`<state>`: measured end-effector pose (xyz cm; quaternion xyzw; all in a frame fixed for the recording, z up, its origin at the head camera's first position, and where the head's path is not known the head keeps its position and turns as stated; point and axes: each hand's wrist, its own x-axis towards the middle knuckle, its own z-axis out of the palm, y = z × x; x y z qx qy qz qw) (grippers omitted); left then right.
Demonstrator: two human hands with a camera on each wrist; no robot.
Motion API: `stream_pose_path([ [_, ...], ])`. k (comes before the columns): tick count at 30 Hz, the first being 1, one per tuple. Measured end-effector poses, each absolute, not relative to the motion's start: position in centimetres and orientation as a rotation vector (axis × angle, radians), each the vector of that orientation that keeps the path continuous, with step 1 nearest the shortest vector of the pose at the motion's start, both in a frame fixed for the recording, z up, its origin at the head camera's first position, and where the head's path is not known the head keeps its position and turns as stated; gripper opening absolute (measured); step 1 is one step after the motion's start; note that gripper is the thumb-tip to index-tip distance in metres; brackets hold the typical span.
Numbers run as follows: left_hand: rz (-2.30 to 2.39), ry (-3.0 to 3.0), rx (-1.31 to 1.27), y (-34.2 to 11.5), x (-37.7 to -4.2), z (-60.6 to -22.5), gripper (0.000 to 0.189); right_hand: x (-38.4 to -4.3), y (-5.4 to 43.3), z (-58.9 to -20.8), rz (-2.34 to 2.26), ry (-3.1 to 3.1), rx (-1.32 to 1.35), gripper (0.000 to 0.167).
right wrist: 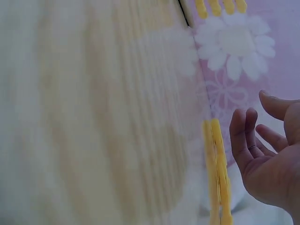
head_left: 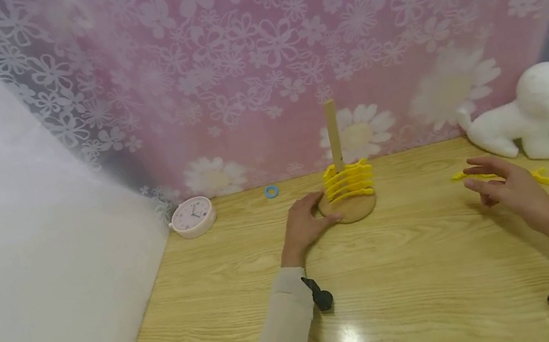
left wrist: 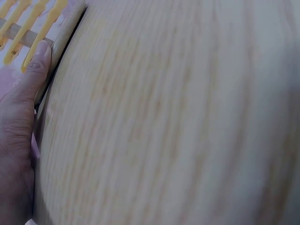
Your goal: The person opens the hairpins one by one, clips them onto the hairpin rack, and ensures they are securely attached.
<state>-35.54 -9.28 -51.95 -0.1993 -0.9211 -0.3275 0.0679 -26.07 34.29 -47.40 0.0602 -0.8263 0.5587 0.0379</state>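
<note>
A wooden stand has a round base (head_left: 354,210) and a flat upright post (head_left: 334,137). Several curved yellow plastic bars (head_left: 349,186) with knobbed ends are stacked around the lower post. My left hand (head_left: 306,227) grips the left side of the base, thumb along its front edge; in the left wrist view the thumb (left wrist: 40,58) lies at the base's rim, just under the bars. Loosely bent and holding nothing, my right hand (head_left: 514,188) hovers over another long yellow plastic piece (head_left: 542,176) on the table, partly hidden by the hand. The right wrist view shows that yellow piece (right wrist: 218,173) beside the fingers.
A white plush dog (head_left: 521,114) sits at the back right of the wooden table (head_left: 407,282). Behind the stand lies a small blue ring (head_left: 271,192). A pink round clock (head_left: 192,217) stands at the back left, by the white side wall. A pink flowered cloth (head_left: 259,77) hangs behind.
</note>
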Motion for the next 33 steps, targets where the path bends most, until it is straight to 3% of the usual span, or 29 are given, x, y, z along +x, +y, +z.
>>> stream_pose_path([
  [11,-0.985,-2.778,-0.611,-9.5,-35.6,-52.0,0.082,-24.0,39.0,-48.2,1.590,-2.556,-0.056,0.058],
  [16,-0.993,-2.803,-0.595,-9.4,-35.5,-51.9,0.082,-23.9,41.6,-48.3,1.472,-2.583,-0.185,0.046],
  [25,-1.016,-2.849,-0.535,-9.3,-35.2,-51.6,0.083,-25.3,44.5,-49.5,1.405,-2.679,-0.365,0.068],
  [33,-1.018,-2.842,-0.531,-9.2,-35.4,-51.9,0.083,-25.7,44.5,-50.0,1.321,-2.740,-0.345,0.052],
])
